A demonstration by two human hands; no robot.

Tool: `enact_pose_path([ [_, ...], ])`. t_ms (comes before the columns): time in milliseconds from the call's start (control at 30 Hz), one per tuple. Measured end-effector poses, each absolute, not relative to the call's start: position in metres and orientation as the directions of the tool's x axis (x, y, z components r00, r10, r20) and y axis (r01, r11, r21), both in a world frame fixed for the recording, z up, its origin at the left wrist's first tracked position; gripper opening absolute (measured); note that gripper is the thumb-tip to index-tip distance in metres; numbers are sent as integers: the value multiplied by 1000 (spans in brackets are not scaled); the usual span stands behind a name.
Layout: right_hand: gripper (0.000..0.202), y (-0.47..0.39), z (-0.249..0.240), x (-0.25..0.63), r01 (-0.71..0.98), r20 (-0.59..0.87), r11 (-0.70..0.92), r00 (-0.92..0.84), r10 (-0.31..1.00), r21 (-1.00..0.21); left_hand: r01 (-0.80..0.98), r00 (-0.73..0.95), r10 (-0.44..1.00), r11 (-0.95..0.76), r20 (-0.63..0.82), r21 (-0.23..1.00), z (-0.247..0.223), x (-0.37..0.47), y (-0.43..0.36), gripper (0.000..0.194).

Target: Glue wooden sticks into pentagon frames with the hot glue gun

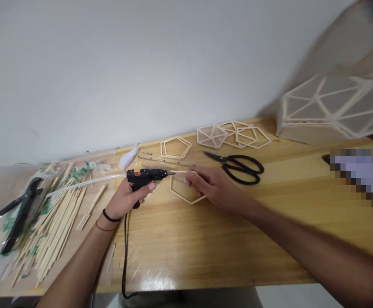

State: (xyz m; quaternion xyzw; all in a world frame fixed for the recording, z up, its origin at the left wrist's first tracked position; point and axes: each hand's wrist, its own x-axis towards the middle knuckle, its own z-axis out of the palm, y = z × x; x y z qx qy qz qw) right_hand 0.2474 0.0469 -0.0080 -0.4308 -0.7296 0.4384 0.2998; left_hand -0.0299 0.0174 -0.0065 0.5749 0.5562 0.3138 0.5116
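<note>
My left hand (131, 197) is wrapped round a black glue gun (147, 174), whose tip points right. A long translucent glue stick (90, 182) sticks out of its back end. My right hand (207, 184) pinches a short light wooden stick (180, 172) close to the gun's tip; whether stick and tip touch is too small to tell. Just below lies a pentagon frame of wooden sticks (191, 202), its right part hidden by my right hand. A clear ruler (163, 161) rests behind the gun.
Black scissors (244, 167) lie right of my right hand. Behind are stick frames (176, 147) and a covered pentagon (211, 137). Loose sticks (61, 226) and a black tool (21, 216) fill the left. A large covered structure (334, 107) stands right. The gun's cord (125, 256) hangs over the table's front edge.
</note>
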Motion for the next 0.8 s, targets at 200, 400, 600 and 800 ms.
enact_pose_path([
  [200, 40, 46, -8, 246, 360, 95, 280, -454, 886, -890, 318, 195, 961, 128, -197, 939, -6, -30, 18, 48],
  [400, 41, 45, -7, 246, 367, 100, 294, -463, 880, -883, 322, 177, 960, 150, -215, 935, -6, -29, 17, 48],
  [600, 41, 44, -10, 244, 362, 106, 309, -485, 868, -880, 311, 175, 962, 147, -209, 939, -7, -30, 17, 44],
  [800, 41, 44, -9, 244, 359, 113, 323, -498, 859, -876, 323, 192, 960, 133, -203, 937, -5, -29, 16, 44],
])
